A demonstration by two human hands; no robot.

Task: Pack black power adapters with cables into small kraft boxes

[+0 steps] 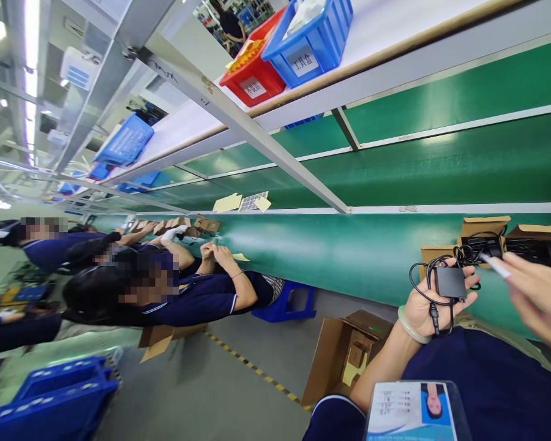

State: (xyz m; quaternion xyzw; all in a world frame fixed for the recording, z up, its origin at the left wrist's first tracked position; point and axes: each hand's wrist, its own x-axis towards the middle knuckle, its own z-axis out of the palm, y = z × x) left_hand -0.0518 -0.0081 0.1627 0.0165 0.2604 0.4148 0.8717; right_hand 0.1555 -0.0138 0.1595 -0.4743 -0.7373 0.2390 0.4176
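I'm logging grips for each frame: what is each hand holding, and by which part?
The left hand cradles a black power adapter by its body, cable looped around. The right hand pinches a thin white object at one end.

Pretty sure I'm looking at a factory assembly line here: a long green conveyor belt (349,251) with seated workers in navy uniforms (197,300) lined along it, small open cardboard boxes (484,228) riding on it, and labelled blue (310,37) and red plastic bins (252,76) on the white shelf above.
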